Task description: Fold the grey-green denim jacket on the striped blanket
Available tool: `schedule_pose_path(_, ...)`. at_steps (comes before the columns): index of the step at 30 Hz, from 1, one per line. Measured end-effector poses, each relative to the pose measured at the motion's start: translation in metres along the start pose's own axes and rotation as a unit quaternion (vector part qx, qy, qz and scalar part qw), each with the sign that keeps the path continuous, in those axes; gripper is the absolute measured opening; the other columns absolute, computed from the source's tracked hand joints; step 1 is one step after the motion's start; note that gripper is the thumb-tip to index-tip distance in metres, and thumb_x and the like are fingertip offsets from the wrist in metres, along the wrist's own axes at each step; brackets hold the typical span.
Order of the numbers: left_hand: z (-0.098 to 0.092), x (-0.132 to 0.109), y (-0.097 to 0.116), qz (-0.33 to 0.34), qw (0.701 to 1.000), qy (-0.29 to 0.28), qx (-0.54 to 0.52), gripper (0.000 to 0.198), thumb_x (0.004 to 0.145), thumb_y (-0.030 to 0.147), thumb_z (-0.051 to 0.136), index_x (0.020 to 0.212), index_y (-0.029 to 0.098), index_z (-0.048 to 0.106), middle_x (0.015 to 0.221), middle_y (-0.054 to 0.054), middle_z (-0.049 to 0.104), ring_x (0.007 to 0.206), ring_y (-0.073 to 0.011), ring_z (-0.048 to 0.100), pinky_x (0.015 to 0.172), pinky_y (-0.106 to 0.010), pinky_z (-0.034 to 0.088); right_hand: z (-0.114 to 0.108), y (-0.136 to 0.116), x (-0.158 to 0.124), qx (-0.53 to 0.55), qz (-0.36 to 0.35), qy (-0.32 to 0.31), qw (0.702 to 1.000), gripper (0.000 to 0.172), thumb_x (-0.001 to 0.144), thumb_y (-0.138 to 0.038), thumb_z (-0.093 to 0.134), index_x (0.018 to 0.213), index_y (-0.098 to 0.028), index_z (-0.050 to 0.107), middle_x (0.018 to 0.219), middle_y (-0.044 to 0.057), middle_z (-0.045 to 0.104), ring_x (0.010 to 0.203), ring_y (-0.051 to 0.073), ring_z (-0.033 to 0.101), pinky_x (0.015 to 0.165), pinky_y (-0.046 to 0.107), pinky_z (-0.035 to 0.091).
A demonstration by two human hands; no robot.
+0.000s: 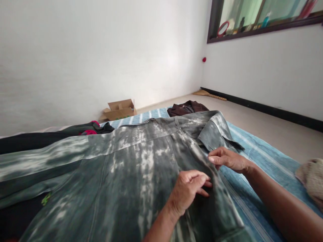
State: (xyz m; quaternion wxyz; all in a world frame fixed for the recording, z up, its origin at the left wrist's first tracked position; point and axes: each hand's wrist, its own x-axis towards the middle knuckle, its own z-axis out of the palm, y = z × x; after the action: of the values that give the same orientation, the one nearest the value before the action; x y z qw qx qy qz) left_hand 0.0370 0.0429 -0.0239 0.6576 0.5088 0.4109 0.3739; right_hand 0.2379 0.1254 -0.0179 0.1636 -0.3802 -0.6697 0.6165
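A grey-green acid-washed denim shirt [131,161] lies spread flat across a blue striped mat [254,158], collar at the far right. My left hand [188,191] rests on the shirt's front edge with its fingers curled and pinching the fabric. My right hand [228,158] sits just beyond it, near the collar, fingers pressed together on the same edge of cloth.
A dark brown garment [188,108] lies at the mat's far end. Black and red clothes [88,129] are piled at the left. An open cardboard box [120,109] stands by the white wall. A beige knitted item [311,178] lies at the right, with bare floor beyond it.
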Motion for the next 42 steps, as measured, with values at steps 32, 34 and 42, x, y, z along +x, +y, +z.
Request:
schedule_pose_path(32,0.017,-0.003,-0.036,0.035,0.778,0.01,0.628,0.089,0.083,0.07,0.032,0.146,0.008,0.025,0.154,-0.019,0.007,0.142,-0.0315,-0.002,0.114,-0.053,0.013,0.019,0.023,-0.013,-0.145,0.231,-0.047,0.961,0.026,0.078,-0.038,0.061,0.068,-0.019,0.046,0.04,-0.003,0.054,0.037,0.013,0.056,0.034,0.018,0.039)
schedule_pose_path(34,0.016,-0.003,-0.036,0.034,0.781,0.006,0.624,0.09,0.083,0.071,0.031,0.147,0.008,0.024,0.154,-0.019,0.006,0.142,-0.0313,-0.003,0.114,-0.053,0.012,0.02,0.023,-0.012,-0.153,0.245,-0.049,0.956,0.029,0.079,-0.039,0.061,0.066,-0.019,0.044,0.038,-0.003,0.053,0.035,0.012,0.054,0.034,0.018,0.038)
schedule_pose_path(42,0.015,-0.009,-0.037,0.025,0.808,-0.002,0.589,0.1,0.077,0.079,0.03,0.148,0.008,0.019,0.154,-0.018,-0.002,0.141,-0.0303,-0.009,0.115,-0.053,0.007,0.029,0.008,-0.017,-0.297,0.271,-0.019,0.916,0.031,0.079,-0.028,0.053,0.05,-0.02,0.043,0.04,0.002,0.053,0.038,0.014,0.054,0.039,0.022,0.039)
